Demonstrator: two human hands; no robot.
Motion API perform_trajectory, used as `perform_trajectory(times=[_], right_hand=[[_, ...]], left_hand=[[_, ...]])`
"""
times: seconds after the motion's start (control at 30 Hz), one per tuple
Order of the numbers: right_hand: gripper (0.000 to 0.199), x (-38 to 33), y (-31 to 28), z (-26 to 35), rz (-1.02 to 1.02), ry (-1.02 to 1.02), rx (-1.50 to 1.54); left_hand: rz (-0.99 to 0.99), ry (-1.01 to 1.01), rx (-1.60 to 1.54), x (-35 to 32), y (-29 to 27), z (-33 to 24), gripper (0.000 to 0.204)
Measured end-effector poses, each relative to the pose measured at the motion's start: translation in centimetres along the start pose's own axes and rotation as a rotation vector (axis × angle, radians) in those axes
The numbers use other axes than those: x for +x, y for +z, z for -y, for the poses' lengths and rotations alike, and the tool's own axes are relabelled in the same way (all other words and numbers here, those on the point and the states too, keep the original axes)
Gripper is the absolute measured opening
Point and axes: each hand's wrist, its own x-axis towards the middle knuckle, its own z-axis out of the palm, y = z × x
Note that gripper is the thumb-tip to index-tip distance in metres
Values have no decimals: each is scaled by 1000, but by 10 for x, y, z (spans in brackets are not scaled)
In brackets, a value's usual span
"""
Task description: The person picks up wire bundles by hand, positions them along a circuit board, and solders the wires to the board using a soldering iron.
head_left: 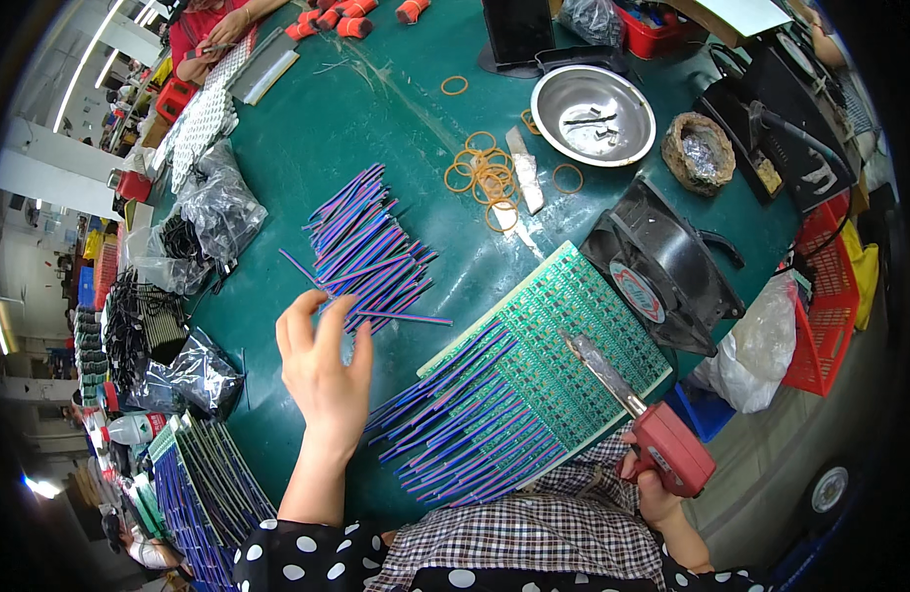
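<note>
Left hand: raised over the green table, fingers spread and slightly curled, holding nothing that can be made out; the fingertips sit at the near edge of the loose wire pile.
Right hand: closed around the red grip of a soldering gun, whose metal tip points up and left over the circuit board.
Wire pile: purple-blue ribbon wires lying loose, just beyond and right of the left hand's fingers.
Circuit board: green panel between the two hands, close in front of the person; a row of wires lies along its left edge, just right of the left wrist.
Fan: black, square, beyond the right hand, touching the board's far right corner.
Rubber bands: a scatter of orange loops beyond the board, well away from both hands.
Bowl: metal, farther out past the rubber bands, with small bits inside.
Board stack: finished boards with wires, standing left of the left forearm.
Black bags: crumpled plastic, far left of the wire pile.
Another person: hands at work at the table's far end.
</note>
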Motion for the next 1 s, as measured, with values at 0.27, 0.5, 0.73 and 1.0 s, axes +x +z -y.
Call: perform_trajectory(times=[0.27,0.5,0.73,1.0], right_hand=[[66,-2,3,1,29,12,-8],[67,-2,0,-1,40,36,-34],[67,-3,2,-3,14,21,-18],[68,-2,2,-3,11,-12,4]], left_hand=[[346,412,-272,16,32,4,15],[437,133,-494,24,29,0,10],[597,-289,-829,31,30,8,6],[642,-269,-846,33,35,15,7]])
